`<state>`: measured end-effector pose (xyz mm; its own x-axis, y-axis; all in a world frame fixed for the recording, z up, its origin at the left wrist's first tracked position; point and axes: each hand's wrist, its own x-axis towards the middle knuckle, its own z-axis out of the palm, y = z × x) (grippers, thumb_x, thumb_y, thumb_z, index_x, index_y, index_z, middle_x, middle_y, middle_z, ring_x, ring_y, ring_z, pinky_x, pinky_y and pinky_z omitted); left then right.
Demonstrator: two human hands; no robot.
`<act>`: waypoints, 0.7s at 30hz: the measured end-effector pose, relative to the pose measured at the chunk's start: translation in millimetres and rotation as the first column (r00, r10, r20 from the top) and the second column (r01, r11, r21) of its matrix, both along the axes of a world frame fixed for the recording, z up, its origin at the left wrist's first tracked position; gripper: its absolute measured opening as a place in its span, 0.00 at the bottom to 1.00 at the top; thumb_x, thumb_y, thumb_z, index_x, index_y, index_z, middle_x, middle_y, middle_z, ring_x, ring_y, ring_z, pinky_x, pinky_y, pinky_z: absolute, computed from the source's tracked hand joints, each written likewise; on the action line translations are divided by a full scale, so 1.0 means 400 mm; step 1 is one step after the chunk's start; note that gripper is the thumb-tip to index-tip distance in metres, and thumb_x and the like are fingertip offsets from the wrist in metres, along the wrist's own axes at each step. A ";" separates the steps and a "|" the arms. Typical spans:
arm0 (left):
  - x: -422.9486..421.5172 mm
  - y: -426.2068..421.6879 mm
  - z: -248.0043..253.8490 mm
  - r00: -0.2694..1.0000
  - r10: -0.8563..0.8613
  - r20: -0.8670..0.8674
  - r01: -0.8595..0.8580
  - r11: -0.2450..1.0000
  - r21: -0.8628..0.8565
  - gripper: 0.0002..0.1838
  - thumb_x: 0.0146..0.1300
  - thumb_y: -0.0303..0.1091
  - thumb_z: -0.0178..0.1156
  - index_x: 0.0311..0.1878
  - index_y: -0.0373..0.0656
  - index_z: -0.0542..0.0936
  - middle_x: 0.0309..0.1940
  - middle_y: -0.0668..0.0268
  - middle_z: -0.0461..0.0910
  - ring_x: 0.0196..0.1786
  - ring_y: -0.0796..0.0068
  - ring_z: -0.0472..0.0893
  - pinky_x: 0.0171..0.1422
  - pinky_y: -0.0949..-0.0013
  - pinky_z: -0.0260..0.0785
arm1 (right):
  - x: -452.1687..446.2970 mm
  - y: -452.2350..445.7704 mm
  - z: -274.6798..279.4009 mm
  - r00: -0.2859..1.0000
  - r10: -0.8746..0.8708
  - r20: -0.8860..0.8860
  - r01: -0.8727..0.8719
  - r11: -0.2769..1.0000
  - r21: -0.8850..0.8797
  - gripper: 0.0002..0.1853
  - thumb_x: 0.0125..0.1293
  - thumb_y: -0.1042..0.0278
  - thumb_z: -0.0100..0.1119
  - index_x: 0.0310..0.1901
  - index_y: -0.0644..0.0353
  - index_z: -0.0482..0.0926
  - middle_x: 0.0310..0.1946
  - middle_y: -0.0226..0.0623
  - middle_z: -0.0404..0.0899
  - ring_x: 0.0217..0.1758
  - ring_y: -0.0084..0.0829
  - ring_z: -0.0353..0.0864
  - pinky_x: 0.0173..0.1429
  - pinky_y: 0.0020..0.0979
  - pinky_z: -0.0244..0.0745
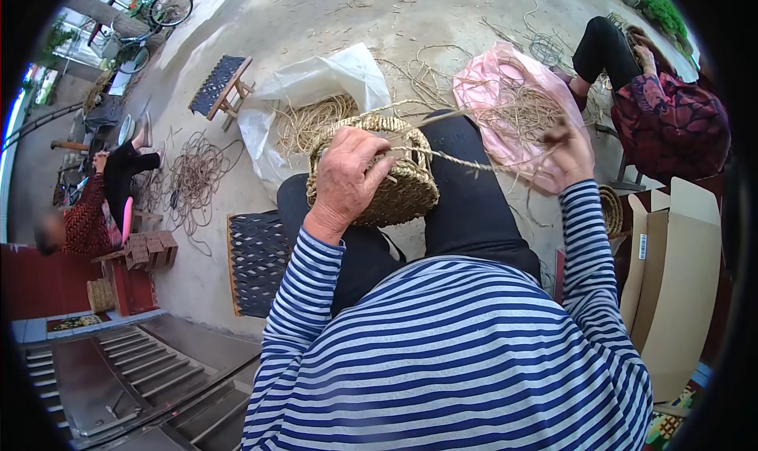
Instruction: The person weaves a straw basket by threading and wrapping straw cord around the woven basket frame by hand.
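A small round basket (407,194) woven from straw rope rests on my lap, tilted, its coarse woven side towards me. My left hand (351,171) is closed on its near edge, with the thumb beside a strand at the weave. From there a twisted straw rope (466,164) stretches right to my right hand (570,155). That hand is raised over my right knee, closed on the rope; its fingers are smeared by motion. Another strand (414,102) rises from the basket's far rim. The hidden inside of the basket cannot be made out.
Loose straw rope fills a white plastic sheet (260,119) and a pink plastic bag (482,80) ahead. A woven stool (217,84) stands beyond; another woven seat (257,265) is at left. People sit at left (87,194) and right (671,123). A cardboard box (683,277) stands right.
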<state>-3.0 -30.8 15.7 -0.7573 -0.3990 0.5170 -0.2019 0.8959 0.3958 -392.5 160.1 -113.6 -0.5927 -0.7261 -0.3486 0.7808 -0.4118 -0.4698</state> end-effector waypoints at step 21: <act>0.096 0.001 -0.010 0.954 0.265 -0.136 -0.085 0.679 0.729 0.07 0.68 0.29 0.57 0.39 0.36 0.80 0.27 0.71 0.77 0.32 0.82 0.73 0.38 0.76 0.67 | 0.239 -0.077 0.093 -0.380 0.493 -0.783 0.251 0.869 0.426 0.06 0.54 0.79 0.62 0.34 0.62 0.79 0.33 0.43 0.73 0.37 0.47 0.77 0.41 0.41 0.73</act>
<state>35.4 -30.4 11.5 -0.5412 -0.8257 0.1593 -0.1552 0.2843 0.9461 -296.8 129.5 -76.4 -0.2669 -0.9115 0.3131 -0.8184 0.0428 -0.5731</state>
